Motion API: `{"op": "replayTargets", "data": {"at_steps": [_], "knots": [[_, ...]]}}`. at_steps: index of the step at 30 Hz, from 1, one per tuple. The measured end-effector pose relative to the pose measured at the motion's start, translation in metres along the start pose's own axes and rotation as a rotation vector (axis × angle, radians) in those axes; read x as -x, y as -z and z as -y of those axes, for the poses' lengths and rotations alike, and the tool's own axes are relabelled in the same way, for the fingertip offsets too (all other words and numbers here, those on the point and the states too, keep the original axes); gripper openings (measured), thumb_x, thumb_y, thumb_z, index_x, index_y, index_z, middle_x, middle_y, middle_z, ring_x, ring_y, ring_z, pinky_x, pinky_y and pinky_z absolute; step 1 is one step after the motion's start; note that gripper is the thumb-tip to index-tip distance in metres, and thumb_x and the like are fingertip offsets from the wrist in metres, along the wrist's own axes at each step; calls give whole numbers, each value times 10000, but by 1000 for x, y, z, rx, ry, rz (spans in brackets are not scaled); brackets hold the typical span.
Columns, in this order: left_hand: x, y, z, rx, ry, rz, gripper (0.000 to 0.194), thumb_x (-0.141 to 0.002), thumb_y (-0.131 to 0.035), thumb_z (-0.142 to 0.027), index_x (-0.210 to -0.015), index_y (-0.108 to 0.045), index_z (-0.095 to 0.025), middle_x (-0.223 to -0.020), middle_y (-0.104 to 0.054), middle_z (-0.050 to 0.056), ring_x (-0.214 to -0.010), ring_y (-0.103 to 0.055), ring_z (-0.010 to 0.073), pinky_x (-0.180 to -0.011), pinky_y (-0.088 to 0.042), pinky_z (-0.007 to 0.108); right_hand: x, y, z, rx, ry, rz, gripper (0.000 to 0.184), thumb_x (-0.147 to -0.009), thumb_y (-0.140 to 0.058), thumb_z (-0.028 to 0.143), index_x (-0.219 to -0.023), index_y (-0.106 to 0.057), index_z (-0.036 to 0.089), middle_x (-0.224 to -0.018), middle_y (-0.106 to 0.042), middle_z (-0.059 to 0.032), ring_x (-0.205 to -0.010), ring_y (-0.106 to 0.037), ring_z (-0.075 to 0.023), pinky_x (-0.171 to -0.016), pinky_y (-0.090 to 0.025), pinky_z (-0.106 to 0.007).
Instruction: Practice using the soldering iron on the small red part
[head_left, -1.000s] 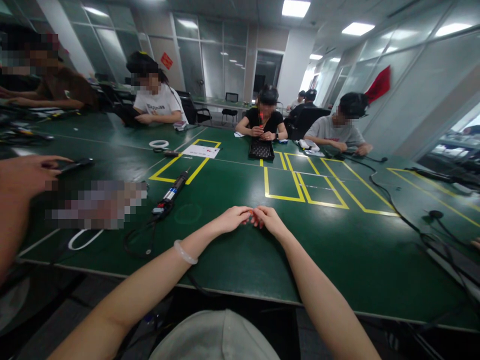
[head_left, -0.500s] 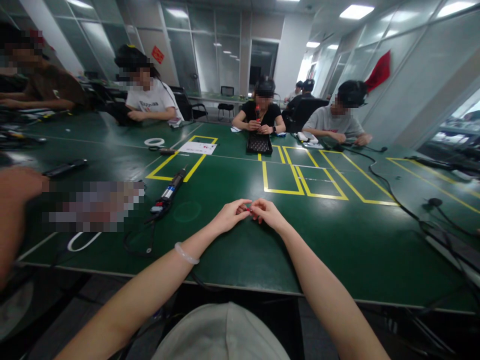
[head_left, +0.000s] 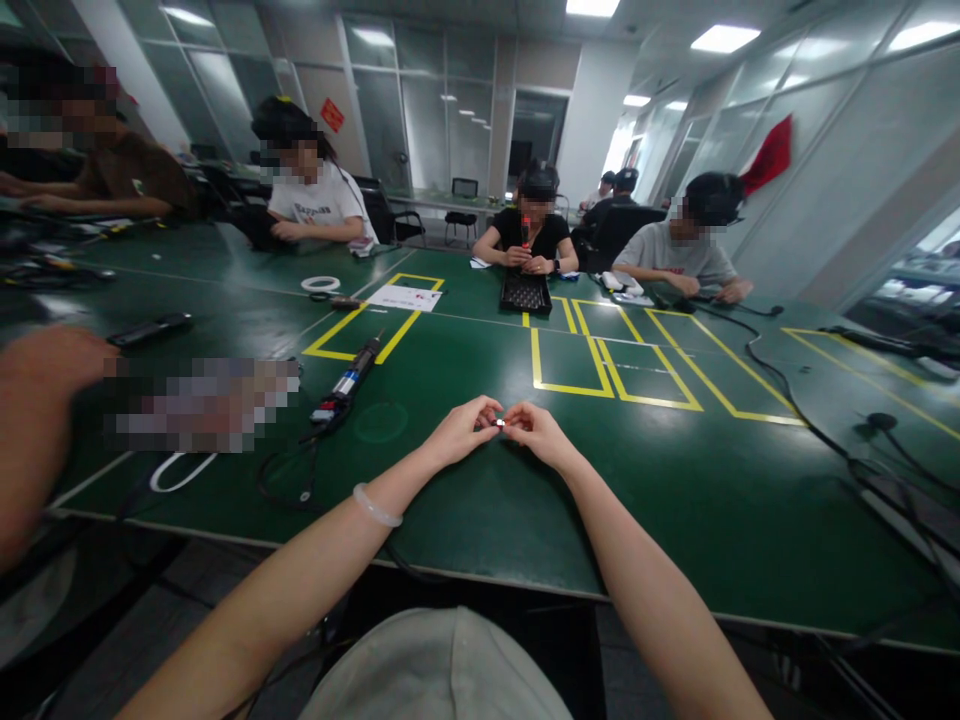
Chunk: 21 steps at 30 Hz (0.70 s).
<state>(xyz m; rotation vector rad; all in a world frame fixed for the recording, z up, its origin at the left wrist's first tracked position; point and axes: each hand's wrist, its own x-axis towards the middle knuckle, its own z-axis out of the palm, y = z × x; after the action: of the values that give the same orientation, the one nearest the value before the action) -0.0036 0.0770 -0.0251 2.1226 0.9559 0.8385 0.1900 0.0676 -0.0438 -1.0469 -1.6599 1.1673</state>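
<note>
My left hand (head_left: 461,430) and my right hand (head_left: 534,432) meet over the green table (head_left: 660,480), fingertips pinched together. Between them sits a tiny part (head_left: 500,423), red and silver, held by both hands; it is too small to name. A pale bangle (head_left: 373,506) circles my left wrist. Both forearms rest across the table's near edge.
An electric screwdriver (head_left: 349,380) with a black cable lies to the left. Yellow tape boxes (head_left: 600,365) mark the middle. A black tray (head_left: 524,293) sits before a person opposite. Several people sit around the table; another person's arm (head_left: 34,400) reaches in at left. Cables (head_left: 825,440) run along the right.
My fingertips have drawn slightly apart, and a small silver end of the part now shows between them. The hands stay in the same spot.
</note>
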Motion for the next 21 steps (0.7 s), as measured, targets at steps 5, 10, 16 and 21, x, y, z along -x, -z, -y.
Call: {"op": "replayTargets", "data": {"at_steps": [5, 10, 16, 21], "knots": [[9, 30, -11, -272, -9, -36, 303, -860, -526, -354, -1117, -601, -212, -1087, -620, 69, -975, -604, 198, -884, -470, 337, 0, 2, 1, 35, -12, -3, 226, -723, -681, 296, -859, -553, 169, -717, -618, 6, -558, -511, -91, -533, -404, -218], [46, 77, -14, -515, 88, -40, 376, -905, -411, -455, -1148, -598, -238, -1183, -602, 52, -1083, -573, 229, -948, -445, 358, -1, 2, -2, 45, -21, 7, 237, -716, -686, 297, -864, -555, 166, -740, -626, 2, -576, -525, -96, -561, -418, -227], [106, 142, 1, -861, 247, -191, 417, -915, -345, -500, -1163, -556, -240, -1226, -581, 65, -1135, -539, 253, -990, -417, 380, -1, 2, -6, 32, -6, 1, 221, -740, -669, 307, -874, -561, 169, -760, -627, -8, -596, -527, -105, -570, -408, -232], [144, 182, 18, -1023, 581, -196, 501, -917, -257, -552, -964, -596, -186, -1038, -619, 112, -999, -599, 298, -875, -467, 452, 0, 2, -7, 37, -9, 9, 219, -749, -660, 299, -890, -561, 164, -761, -625, -10, -604, -526, -105, -567, -399, -227]]}}
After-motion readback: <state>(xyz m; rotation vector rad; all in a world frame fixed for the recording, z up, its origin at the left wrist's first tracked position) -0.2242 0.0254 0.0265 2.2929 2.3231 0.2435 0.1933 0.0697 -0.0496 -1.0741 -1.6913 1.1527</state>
